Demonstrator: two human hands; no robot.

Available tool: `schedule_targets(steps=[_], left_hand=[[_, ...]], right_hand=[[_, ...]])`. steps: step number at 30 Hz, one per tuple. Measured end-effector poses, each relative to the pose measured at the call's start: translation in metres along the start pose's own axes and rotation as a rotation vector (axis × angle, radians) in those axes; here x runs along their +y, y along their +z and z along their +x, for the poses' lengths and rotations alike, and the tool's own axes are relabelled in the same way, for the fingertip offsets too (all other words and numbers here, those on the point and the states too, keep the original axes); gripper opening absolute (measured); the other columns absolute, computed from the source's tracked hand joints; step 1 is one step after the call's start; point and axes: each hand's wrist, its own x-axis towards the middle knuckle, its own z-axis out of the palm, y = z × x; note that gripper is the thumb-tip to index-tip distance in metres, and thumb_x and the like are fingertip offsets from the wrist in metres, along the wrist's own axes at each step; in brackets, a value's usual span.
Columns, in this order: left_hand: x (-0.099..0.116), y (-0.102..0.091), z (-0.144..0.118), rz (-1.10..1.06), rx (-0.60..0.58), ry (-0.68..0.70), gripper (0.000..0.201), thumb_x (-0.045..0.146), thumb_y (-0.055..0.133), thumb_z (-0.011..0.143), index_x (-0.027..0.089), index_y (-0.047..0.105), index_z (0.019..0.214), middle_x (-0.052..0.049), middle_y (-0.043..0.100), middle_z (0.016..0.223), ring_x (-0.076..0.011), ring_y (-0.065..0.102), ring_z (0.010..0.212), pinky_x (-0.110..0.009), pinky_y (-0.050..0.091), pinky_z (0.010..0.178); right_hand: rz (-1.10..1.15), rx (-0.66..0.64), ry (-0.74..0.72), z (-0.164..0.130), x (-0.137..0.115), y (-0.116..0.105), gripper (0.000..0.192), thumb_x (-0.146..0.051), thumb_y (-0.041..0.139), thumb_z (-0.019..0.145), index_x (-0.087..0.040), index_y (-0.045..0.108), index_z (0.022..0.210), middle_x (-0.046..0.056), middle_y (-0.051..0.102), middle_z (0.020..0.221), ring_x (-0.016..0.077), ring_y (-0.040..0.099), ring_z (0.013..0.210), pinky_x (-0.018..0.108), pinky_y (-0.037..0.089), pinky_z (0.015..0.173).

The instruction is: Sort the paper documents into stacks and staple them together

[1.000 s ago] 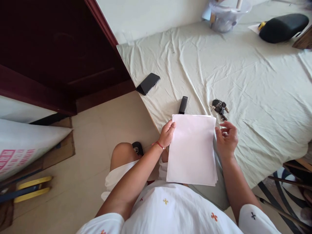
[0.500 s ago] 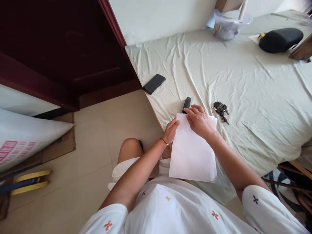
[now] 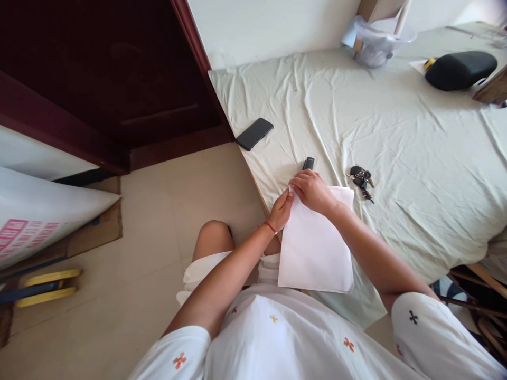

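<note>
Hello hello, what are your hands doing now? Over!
Left hand and right hand both pinching far-left corner of white paper stack. Small black stapler-like bar just beyond. Bunch of keys alongside.

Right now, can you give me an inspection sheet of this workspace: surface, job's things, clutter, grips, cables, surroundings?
Surface: table covered in a wrinkled pale cloth.
Job's things: stack of white paper at the near edge, overhanging toward the lap.
Clutter: black stapler just beyond the paper; keys to its right; phone near the table's left edge; black seat-shaped thing and plastic tub at the far end.
Grips: left hand pinches the paper's top left corner; right hand rests on the same corner.
Cables: nothing seen.
Surroundings: dark red door, tiled floor, a white sack at left.
</note>
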Motion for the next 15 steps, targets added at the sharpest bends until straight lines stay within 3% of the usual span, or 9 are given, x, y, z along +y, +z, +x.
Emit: schedule_targets(steps=[3, 8, 12, 15], left_hand=[[0.0010, -0.0006, 0.0002, 0.076, -0.047, 0.081, 0.053, 0.073, 0.052, 0.092, 0.021, 0.063, 0.089, -0.003, 0.061, 0.084, -0.0192, 0.057, 0.083, -0.034, 0.048, 0.081], [0.0017, -0.0001, 0.0003, 0.108, -0.031, 0.071, 0.057, 0.077, 0.053, 0.088, 0.021, 0.061, 0.084, -0.002, 0.057, 0.079, -0.0191, 0.054, 0.079, -0.035, 0.048, 0.079], [0.0019, -0.0001, -0.0003, 0.085, -0.063, 0.089, 0.056, 0.075, 0.052, 0.091, 0.021, 0.065, 0.096, -0.004, 0.063, 0.087, -0.0207, 0.059, 0.088, -0.035, 0.048, 0.085], [0.0045, -0.0009, -0.0023, 0.105, -0.031, 0.083, 0.055, 0.073, 0.050, 0.092, 0.021, 0.064, 0.091, -0.003, 0.061, 0.084, -0.0191, 0.056, 0.082, -0.034, 0.048, 0.080]], right_hand=[[0.010, -0.030, 0.003, 0.0010, 0.0006, 0.0018, 0.028, -0.023, 0.045, 0.102, -0.016, 0.071, 0.096, 0.011, 0.072, 0.094, 0.0271, 0.057, 0.098, 0.037, 0.035, 0.083], [0.031, -0.008, 0.067, 0.0045, -0.0003, 0.0022, 0.026, -0.027, 0.047, 0.103, -0.017, 0.068, 0.091, 0.009, 0.072, 0.090, 0.0266, 0.057, 0.095, 0.036, 0.032, 0.076], [-0.024, -0.025, 0.020, 0.0065, -0.0043, 0.0000, 0.027, -0.026, 0.047, 0.103, -0.017, 0.070, 0.092, 0.009, 0.072, 0.090, 0.0267, 0.057, 0.095, 0.038, 0.033, 0.080], [-0.073, 0.016, 0.019, 0.0029, -0.0037, -0.0041, 0.030, -0.029, 0.044, 0.105, -0.017, 0.072, 0.105, 0.011, 0.073, 0.098, 0.0288, 0.058, 0.103, 0.040, 0.035, 0.086]])
